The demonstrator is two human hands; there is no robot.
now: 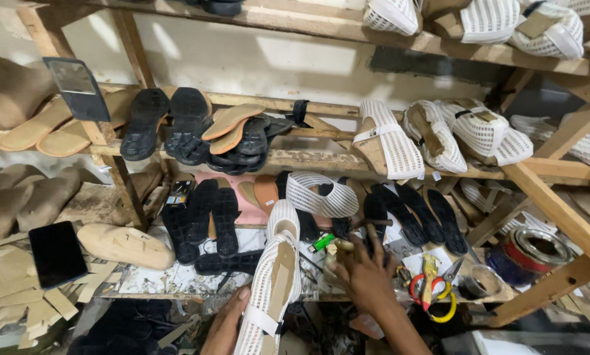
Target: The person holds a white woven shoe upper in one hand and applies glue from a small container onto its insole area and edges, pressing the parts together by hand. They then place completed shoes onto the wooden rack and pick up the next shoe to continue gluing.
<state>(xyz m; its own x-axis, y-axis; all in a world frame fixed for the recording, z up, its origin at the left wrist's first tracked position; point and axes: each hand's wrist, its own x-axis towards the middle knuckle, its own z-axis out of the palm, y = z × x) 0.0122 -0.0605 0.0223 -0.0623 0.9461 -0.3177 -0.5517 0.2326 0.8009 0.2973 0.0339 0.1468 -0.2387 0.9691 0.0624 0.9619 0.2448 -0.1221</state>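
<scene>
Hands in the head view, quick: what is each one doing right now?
Left hand: closed on the white mesh shoe, gripping it from below.
Right hand: fingers curled around a small brass-coloured object.

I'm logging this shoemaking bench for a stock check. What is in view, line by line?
white mesh shoe upper on a last: one, white and tan, held at the bench front
white mesh uppers: several, white, middle and top shelves
black soles: many, black, middle shelf and bench
tan insoles: a few, tan, left shelf
wooden last: one, pale wood, left bench
phone: one, black, far left
green lighter: one, green, bench centre
pliers: one, red and yellow handles, right bench
tin: one, red-rimmed, far right
left hand: grips the mesh shoe
right hand: on the bench, fingers around a small brass-coloured item
</scene>
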